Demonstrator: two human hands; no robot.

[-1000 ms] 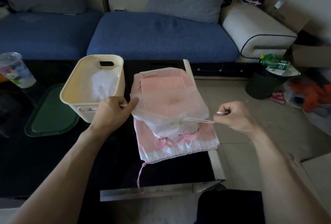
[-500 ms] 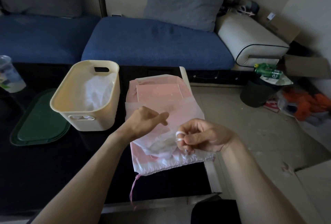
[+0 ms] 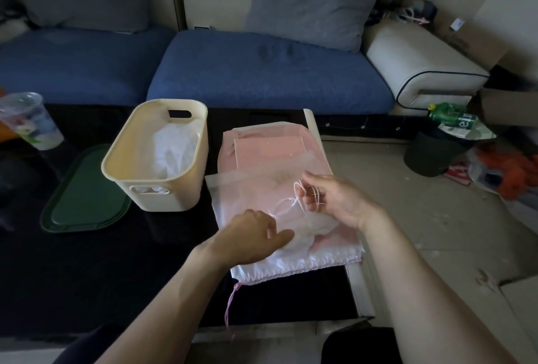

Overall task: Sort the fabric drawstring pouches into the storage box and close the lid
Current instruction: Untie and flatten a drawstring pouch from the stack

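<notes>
Holding white pouches (image 3: 171,151), cream box (image 3: 163,194) lidless; right hand (image 3: 329,203) pinching drawstring (image 3: 286,203), left hand (image 3: 253,235) pinching sheer pouch (image 3: 247,197).

Box Left, Pouches Right

On the table (image 3: 87,276), the storage box (image 3: 163,159) stood left of the stacked pouches (image 3: 270,154), with a pouch (image 3: 171,151) inside it. The lid (image 3: 84,200) lay left of the box, a cup (image 3: 32,120) behind that. Both hands (image 3: 253,237) (image 3: 332,200) were over the stack. The sofa (image 3: 262,72) ran behind the table; a bin (image 3: 433,154) stood on the floor to the right.
</notes>
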